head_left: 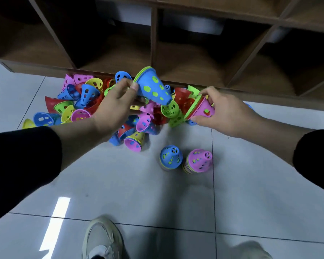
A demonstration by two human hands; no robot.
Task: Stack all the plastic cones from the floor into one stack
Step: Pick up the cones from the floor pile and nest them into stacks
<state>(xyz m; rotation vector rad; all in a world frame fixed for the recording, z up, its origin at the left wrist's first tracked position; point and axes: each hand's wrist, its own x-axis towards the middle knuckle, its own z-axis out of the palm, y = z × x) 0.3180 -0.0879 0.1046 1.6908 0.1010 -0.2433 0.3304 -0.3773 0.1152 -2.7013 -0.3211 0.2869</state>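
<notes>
On the pale grey tiled floor [120, 184], crossed by dark grout lines and a bright streak of reflected light, a heap of perforated plastic cones [86, 101] lies against the foot of a brown wooden shelf unit [153, 34]. Four open compartments of the unit show along the top, and pale bins sit blurred inside at least two of them.

The heap holds blue, red, yellow, green and pink cones tumbled on their sides and into one another; they overlap too much to count exactly, but there are well over twenty. Nearer the person, apart from the heap, two short stacks stand upright just beside each other: a blue-topped stack [171, 157] and a pink-topped stack [199, 161], each with several coloured rims showing at its base.

The left hand [116, 107] is raised above the heap, its fingers [134, 86] pinching the wide rim of a blue cone stack [153, 86] with green showing through its holes, tilted with its narrow end pointing right and down. The right hand [226, 113] grips a pink cone stack [202, 109] with red and green rims nested in it, lying sideways at the heap's right edge. Both arms wear black sleeves. Two light shoes show at the bottom, the left shoe [103, 240] sharper than the other.
</notes>
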